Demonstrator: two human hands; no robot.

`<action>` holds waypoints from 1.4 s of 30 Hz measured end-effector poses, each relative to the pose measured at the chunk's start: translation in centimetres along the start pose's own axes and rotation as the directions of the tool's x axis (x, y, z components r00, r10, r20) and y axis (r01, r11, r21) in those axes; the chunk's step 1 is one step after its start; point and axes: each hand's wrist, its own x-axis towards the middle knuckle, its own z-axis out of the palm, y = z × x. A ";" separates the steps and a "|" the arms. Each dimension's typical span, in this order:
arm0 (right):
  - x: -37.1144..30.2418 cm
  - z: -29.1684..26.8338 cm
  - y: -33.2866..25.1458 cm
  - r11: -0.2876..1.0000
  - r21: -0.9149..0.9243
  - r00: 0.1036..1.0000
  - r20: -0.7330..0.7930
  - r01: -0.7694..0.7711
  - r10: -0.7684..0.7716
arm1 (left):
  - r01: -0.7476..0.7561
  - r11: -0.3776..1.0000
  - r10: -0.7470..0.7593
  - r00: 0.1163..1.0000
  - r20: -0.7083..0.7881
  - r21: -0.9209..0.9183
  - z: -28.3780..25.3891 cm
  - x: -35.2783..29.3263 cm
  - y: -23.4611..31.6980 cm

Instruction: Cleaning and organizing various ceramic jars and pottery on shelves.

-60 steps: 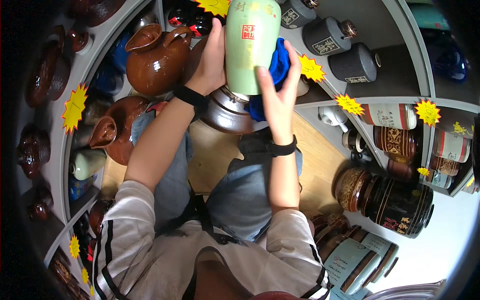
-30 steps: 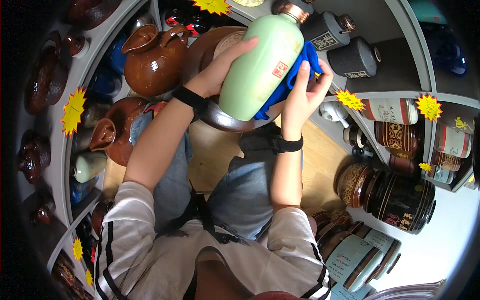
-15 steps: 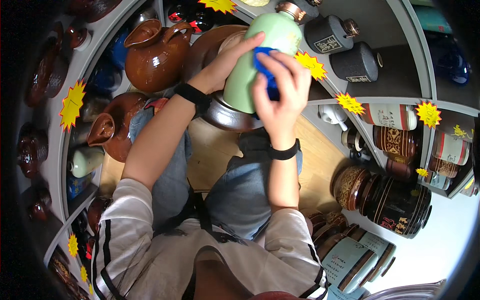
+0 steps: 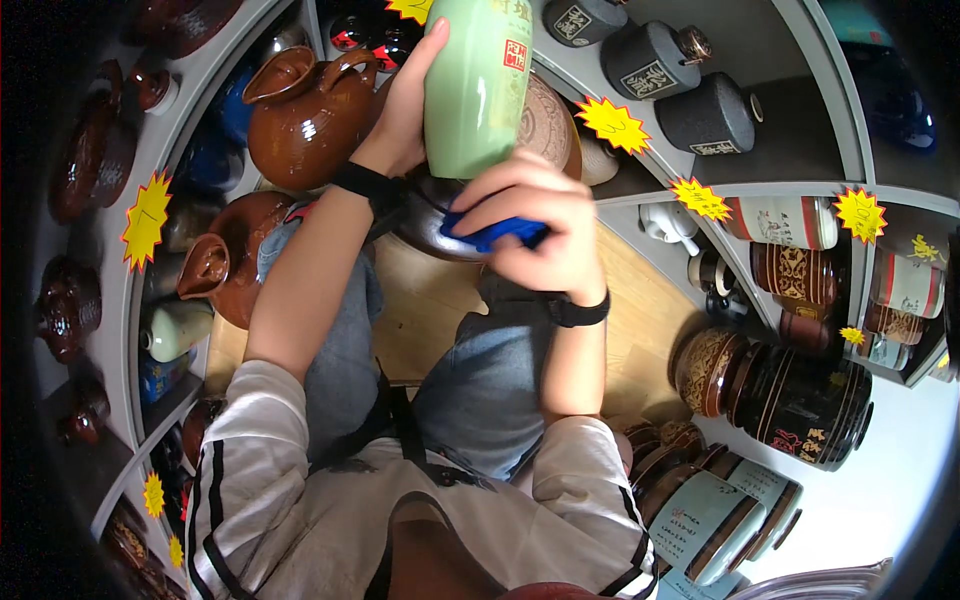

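A pale green glazed ceramic bottle [image 4: 475,100] with a red seal mark is raised at the top middle, its upper end cut off by the picture's edge. My left hand [image 4: 405,115] grips it along its left side, thumb pointing up. Just below the bottle's base, my right hand [image 4: 545,220] is closed around a bunched blue cloth [image 4: 490,230], a little blurred. The cloth looks apart from the bottle. Behind them stands a large shiny brown jar [image 4: 430,235] with a carved round top [image 4: 548,115], partly hidden by the bottle and my hands.
Two brown pitchers [image 4: 310,125] [image 4: 240,255] stand close to my left arm. Grey shelves [image 4: 690,188] hold dark square-shouldered bottles [image 4: 650,60] and patterned jars [image 4: 795,275]. Larger jars [image 4: 800,405] stand at lower right. Wooden floor [image 4: 640,290] shows between my knees and the shelf.
The green bottle has shifted up and left and turned, showing its red seal. My right hand has moved down off its side with the blue cloth, now below the base.
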 end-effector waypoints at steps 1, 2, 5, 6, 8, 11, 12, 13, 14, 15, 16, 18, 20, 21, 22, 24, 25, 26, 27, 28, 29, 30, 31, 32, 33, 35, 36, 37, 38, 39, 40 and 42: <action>-0.2 -0.7 -0.3 0.997 0.062 0.995 -0.086 -0.051 0.056 | 0.018 0.999 -0.018 1.000 0.016 -0.030 -0.5 0.1 -0.1; -0.4 -1.4 -0.6 0.987 0.125 0.978 -0.168 -0.100 0.120 | 0.020 0.999 -0.019 1.000 0.017 -0.032 -0.2 0.1 -0.2; -1.1 -1.9 0.7 0.986 0.077 0.837 -0.521 -0.149 0.168 | 0.022 0.999 -0.023 1.000 -0.017 -0.028 0.5 -0.1 -0.5; -1.3 -2.0 1.1 0.980 0.147 0.807 -0.557 -0.137 0.196 | 0.001 1.000 0.000 1.000 -0.023 0.011 0.9 -0.3 -0.6; -1.4 -1.7 1.7 0.963 0.139 0.780 -0.565 -0.232 0.269 | -0.019 0.999 0.021 0.999 -0.033 0.048 0.9 -0.5 -0.8; -0.7 0.0 1.9 0.957 -0.092 0.869 -0.449 -0.274 0.206 | -0.027 1.000 0.027 1.000 -0.007 0.015 0.8 -0.5 -0.7; -0.3 0.5 1.4 0.943 -0.211 0.875 -0.464 -0.259 0.136 | -0.057 0.998 0.057 0.998 -0.013 -0.009 1.4 -0.5 -0.4; 0.1 0.9 1.0 0.940 -0.244 0.883 -0.459 -0.237 0.104 | -0.086 0.996 0.085 0.996 -0.020 -0.033 1.8 -0.4 -0.1; 0.2 1.6 1.0 0.935 -0.273 0.891 -0.446 -0.225 0.084 | -0.086 0.996 0.085 0.996 -0.024 -0.037 1.1 -0.1 -0.2; 0.3 1.8 0.9 0.940 -0.279 0.918 -0.390 -0.193 0.073 | -0.083 0.995 0.082 0.996 -0.021 -0.045 0.2 0.3 -0.2; 0.5 2.1 0.9 0.949 -0.262 0.934 -0.348 -0.178 0.080 | -0.082 0.995 0.081 0.997 -0.016 -0.053 -0.4 0.6 -0.3; 0.4 1.6 0.9 0.954 -0.283 0.980 -0.192 -0.098 0.044 | -0.079 0.993 0.070 0.992 -0.104 -0.091 0.3 -0.1 0.6; 0.0 0.8 1.0 0.982 -0.159 0.976 -0.209 -0.103 0.069 | -0.166 0.983 0.156 0.981 -0.112 -0.083 0.5 -0.1 0.7; -0.3 0.5 1.1 0.976 -0.184 0.946 -0.320 -0.117 0.053 | -0.168 0.982 0.159 0.981 -0.108 -0.083 0.5 -0.2 0.9; -0.4 0.2 1.3 0.969 -0.207 0.904 -0.426 -0.132 0.033 | -0.171 0.980 0.156 0.979 -0.134 -0.102 0.5 -0.3 1.3; -0.6 -0.2 2.0 0.969 -0.177 0.746 -0.666 -0.175 0.013 | -0.172 0.977 0.152 0.975 -0.161 -0.122 0.5 -0.5 1.6; -0.3 -0.5 2.5 0.969 -0.178 0.738 -0.674 -0.173 0.008 | -0.190 0.978 0.174 0.972 -0.160 -0.091 0.6 -0.6 1.9; -0.1 -0.4 2.9 0.969 -0.175 0.729 -0.685 -0.176 0.009 | -0.202 0.978 0.190 0.968 -0.161 -0.058 0.5 -0.7 2.0; 0.2 -0.1 3.1 0.945 -0.223 0.796 -0.602 -0.239 0.060 | -0.207 0.976 0.193 0.968 -0.160 -0.075 0.5 -0.8 2.0; 0.5 0.2 3.3 0.915 -0.277 0.850 -0.514 -0.293 0.117 | -0.204 0.976 0.191 0.969 -0.160 -0.072 0.3 -0.8 2.0; 0.4 0.4 3.6 0.841 -0.364 0.877 -0.420 -0.400 0.235 | -0.208 0.975 0.197 0.972 -0.127 -0.082 0.4 -0.8 2.1; 0.5 0.9 3.5 0.789 -0.421 0.880 -0.367 -0.447 0.302 | -0.213 0.973 0.205 0.975 -0.092 -0.092 0.5 -0.8 2.2; 0.6 1.2 3.4 0.778 -0.448 0.884 -0.367 -0.440 0.289 | -0.213 0.972 0.206 0.975 -0.081 -0.095 0.8 -0.7 2.4; 0.6 1.4 3.3 0.769 -0.475 0.891 -0.364 -0.429 0.272 | -0.206 0.974 0.198 0.977 -0.082 -0.096 1.1 -0.7 2.4; 0.8 1.1 2.7 0.752 -0.496 0.890 -0.367 -0.435 0.273 | -0.200 0.975 0.192 0.978 -0.078 -0.099 1.6 -0.6 2.4; 0.5 0.6 2.6 0.789 -0.441 0.873 -0.428 -0.428 0.234 | -0.189 0.971 0.180 0.981 -0.068 -0.146 1.3 -0.4 1.9; 0.3 0.7 2.5 0.806 -0.382 0.847 -0.466 -0.452 0.254 | -0.171 0.968 0.161 0.984 -0.071 -0.183 0.8 -0.1 1.6; -0.1 0.7 2.7 0.784 -0.407 0.831 -0.504 -0.469 0.235 | -0.156 0.961 0.139 0.986 -0.088 -0.228 0.4 0.0 1.1; -0.2 1.1 3.0 0.771 -0.420 0.813 -0.544 -0.479 0.208 | -0.144 0.955 0.121 0.987 -0.104 -0.258 -0.2 -0.3 1.1; -0.5 0.9 3.0 0.742 -0.434 0.798 -0.560 -0.510 0.221 | -0.151 0.951 0.131 0.987 -0.092 -0.269 -0.2 -0.3 0.8; -0.5 1.0 2.8 0.722 -0.434 0.781 -0.577 -0.539 0.237 | -0.160 0.950 0.141 0.986 -0.090 -0.268 -0.5 -0.5 0.6; -0.3 1.3 2.1 0.717 -0.440 0.771 -0.600 -0.541 0.213 | -0.181 0.934 0.149 0.981 -0.123 -0.309 -0.7 -0.6 -0.1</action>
